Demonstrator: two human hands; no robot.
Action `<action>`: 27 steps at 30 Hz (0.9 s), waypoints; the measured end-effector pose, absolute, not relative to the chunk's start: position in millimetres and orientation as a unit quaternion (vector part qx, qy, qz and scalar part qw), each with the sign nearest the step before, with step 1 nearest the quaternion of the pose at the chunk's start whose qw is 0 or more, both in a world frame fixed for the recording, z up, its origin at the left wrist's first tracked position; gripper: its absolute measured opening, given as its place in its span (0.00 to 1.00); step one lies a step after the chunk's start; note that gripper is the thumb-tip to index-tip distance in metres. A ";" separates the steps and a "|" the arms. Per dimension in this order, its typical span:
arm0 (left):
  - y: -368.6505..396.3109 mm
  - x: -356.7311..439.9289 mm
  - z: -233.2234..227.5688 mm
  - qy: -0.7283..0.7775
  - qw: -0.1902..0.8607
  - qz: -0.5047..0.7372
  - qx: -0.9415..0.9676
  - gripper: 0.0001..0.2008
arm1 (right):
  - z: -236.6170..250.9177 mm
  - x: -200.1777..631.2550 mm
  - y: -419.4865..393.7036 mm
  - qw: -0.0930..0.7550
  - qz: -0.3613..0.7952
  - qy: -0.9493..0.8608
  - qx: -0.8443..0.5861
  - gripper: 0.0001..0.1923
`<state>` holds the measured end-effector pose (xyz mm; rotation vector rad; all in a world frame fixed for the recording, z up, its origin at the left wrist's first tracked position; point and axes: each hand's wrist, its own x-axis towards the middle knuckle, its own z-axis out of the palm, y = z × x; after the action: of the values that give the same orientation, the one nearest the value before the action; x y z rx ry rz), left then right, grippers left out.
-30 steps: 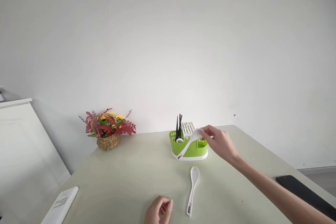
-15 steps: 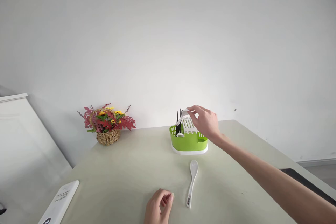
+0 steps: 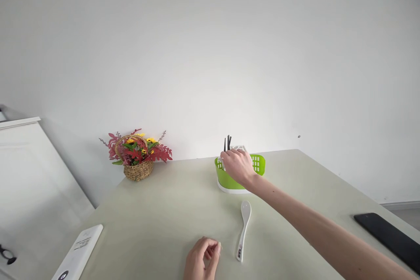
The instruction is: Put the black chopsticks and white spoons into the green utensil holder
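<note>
My right hand [image 3: 239, 165] is closed over the left part of a green cutlery holder [image 3: 226, 180] with a white base. It pinches a white spoon, which the hand now almost wholly hides. Black chopsticks [image 3: 227, 143] stand upright in the holder just beyond my fingers, beside a white slotted rack [image 3: 243, 148]. Another white spoon [image 3: 245, 212] lies on the table in front of the holder, its bowl pointing away from me. Left of that spoon's handle, my left hand [image 3: 202, 257] rests on the table, curled with thumb and fingertips together and nothing visible in it.
A wicker basket [image 3: 138, 170] of red and yellow flowers stands at the back left, near the wall. A white flat box [image 3: 80, 249] lies at the table's left edge, and a black phone-like slab [image 3: 387, 236] at the right. A white cabinet [image 3: 36, 175] adjoins the left side.
My right hand has moved left and down with the spoon, from above the rack to the holder's left part. My left hand keeps its curled pose. The view has shifted slightly.
</note>
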<state>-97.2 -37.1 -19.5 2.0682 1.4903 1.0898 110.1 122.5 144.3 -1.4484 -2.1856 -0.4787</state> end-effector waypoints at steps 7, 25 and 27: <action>-39.1 -98.6 -16.1 0.539 0.187 0.372 0.732 0.16 | 125.8 96.4 123.2 0.175 -0.183 -0.804 -0.537 0.13; -41.2 -95.3 -15.0 0.529 0.184 0.385 0.733 0.17 | 93.0 149.1 67.3 0.199 -0.080 -0.889 -0.404 0.17; -41.6 -95.2 -15.4 0.527 0.184 0.385 0.735 0.17 | 77.4 164.0 60.2 0.184 -0.041 -0.883 -0.429 0.16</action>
<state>-95.2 -41.6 -15.4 2.0710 1.4866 1.0864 164.0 60.2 77.4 -1.2107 -2.4909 -0.1147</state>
